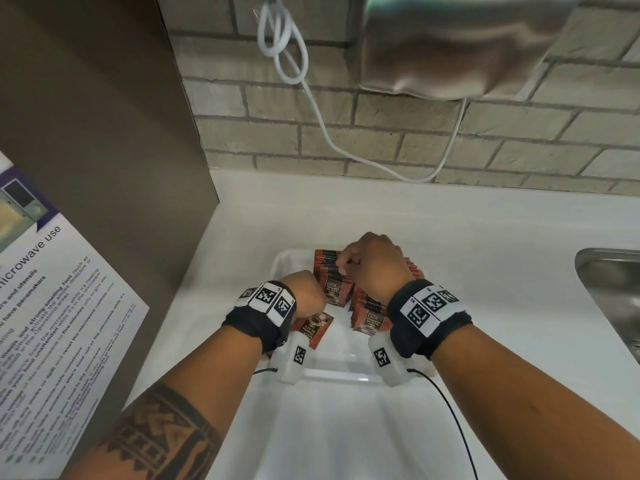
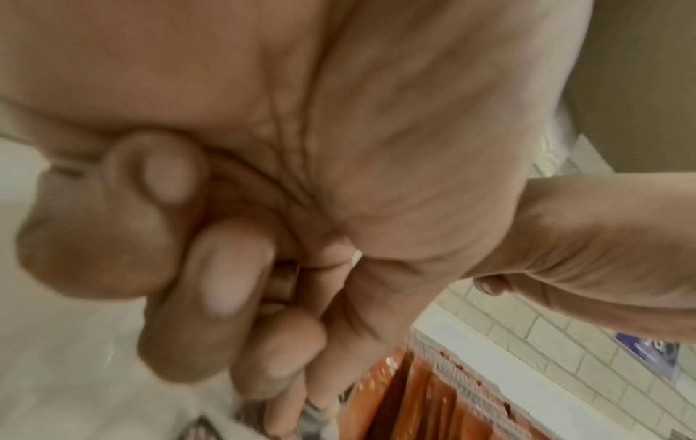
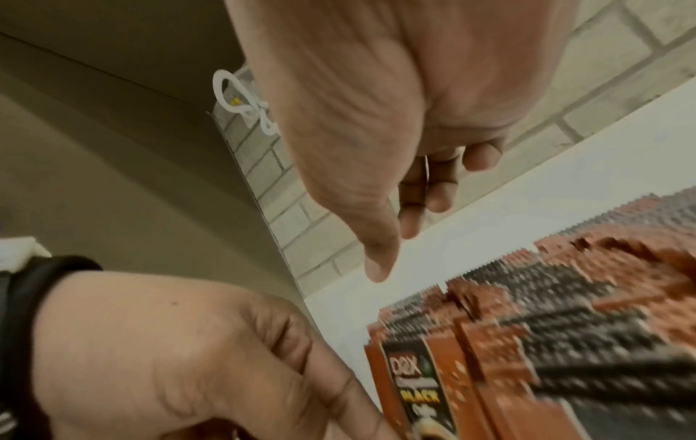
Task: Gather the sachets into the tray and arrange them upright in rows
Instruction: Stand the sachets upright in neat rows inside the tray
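Note:
A white tray (image 1: pixel 346 374) sits on the white counter. Two rows of orange-brown sachets stand upright in it, a left row (image 1: pixel 334 292) and a right row (image 1: pixel 369 317); the same sachets (image 3: pixel 527 327) show blurred in the right wrist view. My right hand (image 1: pixel 346 268) hovers over the left row. Its fingertips are at the sachet tops, and its thumb and fingers (image 3: pixel 410 214) hang down with nothing between them. My left hand (image 1: pixel 306 299) is at the tray's near left with fingers (image 2: pixel 233 268) curled tight. One loose sachet (image 1: pixel 313 327) pokes out from under it, tilted toward me.
A steel sink (image 1: pixel 609 299) lies at the right edge. A white cable (image 1: pixel 322 123) droops down the brick wall from a wall-mounted unit (image 1: pixel 450 46). A brown cabinet side with a microwave poster (image 1: pixel 52 306) closes off the left.

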Motion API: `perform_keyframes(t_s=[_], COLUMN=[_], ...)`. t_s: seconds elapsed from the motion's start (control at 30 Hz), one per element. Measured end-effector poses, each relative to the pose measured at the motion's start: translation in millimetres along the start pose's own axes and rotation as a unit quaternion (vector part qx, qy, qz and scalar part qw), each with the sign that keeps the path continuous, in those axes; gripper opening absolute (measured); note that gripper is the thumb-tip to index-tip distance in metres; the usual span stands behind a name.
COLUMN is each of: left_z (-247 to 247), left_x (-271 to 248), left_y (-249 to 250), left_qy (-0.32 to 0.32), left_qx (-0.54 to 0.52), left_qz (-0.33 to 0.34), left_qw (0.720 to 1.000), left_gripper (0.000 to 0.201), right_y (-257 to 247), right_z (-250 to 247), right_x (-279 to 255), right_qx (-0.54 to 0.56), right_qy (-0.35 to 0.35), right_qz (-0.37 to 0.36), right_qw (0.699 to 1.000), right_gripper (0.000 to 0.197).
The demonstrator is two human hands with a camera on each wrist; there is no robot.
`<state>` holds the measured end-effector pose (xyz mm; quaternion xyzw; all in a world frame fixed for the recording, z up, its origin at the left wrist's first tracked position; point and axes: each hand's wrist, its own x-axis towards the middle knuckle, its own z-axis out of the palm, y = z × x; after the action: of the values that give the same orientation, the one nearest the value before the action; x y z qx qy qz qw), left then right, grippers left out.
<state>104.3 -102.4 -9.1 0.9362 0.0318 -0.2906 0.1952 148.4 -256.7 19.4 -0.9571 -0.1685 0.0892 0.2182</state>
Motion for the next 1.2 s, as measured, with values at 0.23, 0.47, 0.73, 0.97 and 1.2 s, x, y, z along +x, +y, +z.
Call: perform_keyframes(t_s=[0.23,0.47,0.73,0.97,1.2], left_z=[-19.0,-8.4,3.3,3.5,-1.0], left_x=[-17.5,-33.3,-42.5,-46.8,-45.3], left_y=[-28.5,-29.1,-31.9,-25.5,-29.6], left_qy=[0.067,0.057,-0.002,-0.036,-0.008], left_qx=[0.057,0.129,0.209,0.218,0.165], left_qz=[-0.029,-0.029,-0.041,-0.04,-0.034], left_qw=[0.996,0.99,0.977,0.974,0.986], left_gripper=[0.032,0.031,0.029,0.04,0.027], right_y=[-24.6,-41.6,-51.1,-51.1,-45.0], right_z=[-15.8,35.8,72.1,81.3,79.0], right_x=[-53.9,-65.8,-48.9,-50.5,-49.9], right_qx=[0.087,-0.073,-0.1,-0.083,-0.109], right_qy=[-0.025,-0.217,-0.254,-0.243,-0.248], right_qz=[-0.019,-0.02,-0.031,-0.006,0.005], right_qw=[0.996,0.973,0.962,0.966,0.963], right_gripper=[0.027,0.035,0.038,0.053,0.08])
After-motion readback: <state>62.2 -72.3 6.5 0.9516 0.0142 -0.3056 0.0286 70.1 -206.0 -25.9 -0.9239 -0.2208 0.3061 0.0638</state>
